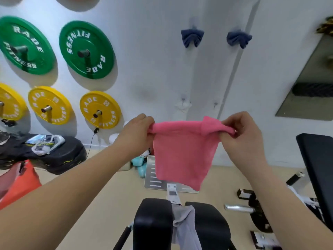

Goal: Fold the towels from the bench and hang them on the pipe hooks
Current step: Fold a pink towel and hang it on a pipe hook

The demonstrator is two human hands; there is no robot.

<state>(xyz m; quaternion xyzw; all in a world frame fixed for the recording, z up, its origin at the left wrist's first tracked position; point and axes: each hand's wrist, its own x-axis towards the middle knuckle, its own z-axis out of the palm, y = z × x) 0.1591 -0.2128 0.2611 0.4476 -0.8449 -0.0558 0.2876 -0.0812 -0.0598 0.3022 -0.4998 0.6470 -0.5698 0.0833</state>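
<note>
Grey towel point(185, 226) draped on counter point(153, 224); I see both hands' fingers point(227, 137) pinching pink towel point(182, 156) top corners.

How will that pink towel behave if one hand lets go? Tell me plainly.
Probably floppy: the pink towel sags freely below the left hand and right hand, with bunched top corners. It likely swings down from the remaining grip. It looks thin and light, so it should hang from one pinch.
</note>
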